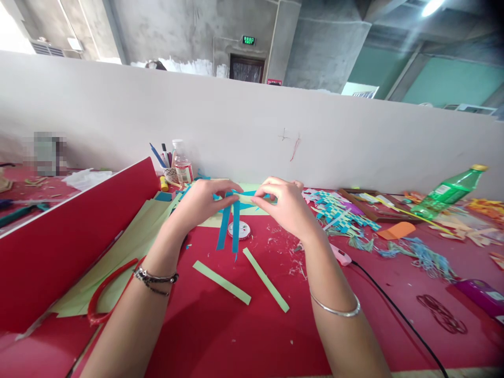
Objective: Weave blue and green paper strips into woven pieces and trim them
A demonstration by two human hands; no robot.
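My left hand (200, 203) pinches blue paper strips (236, 226) between thumb and fingers; their lower ends hang over the red tabletop (252, 341). Thumb and fingertips of my right hand (286, 207) close on a pale green paper strip (245, 199) that spans the gap between both hands. Two loose pale green paper strips (222, 283) lie on the table below. Behind the hanging strips is a round white disc (242, 230). Blue and pale green paper (255, 210) lies behind my hands, partly hidden by them.
A red divider (98, 231) borders the left, beside green paper sheets (114, 252) and red-handled scissors (94, 299). At right are woven paper pieces (334, 210), a corded pink glue gun (340, 255), a green bottle (449, 191) and rubber bands (441, 315). A white partition (236, 131) stands behind.
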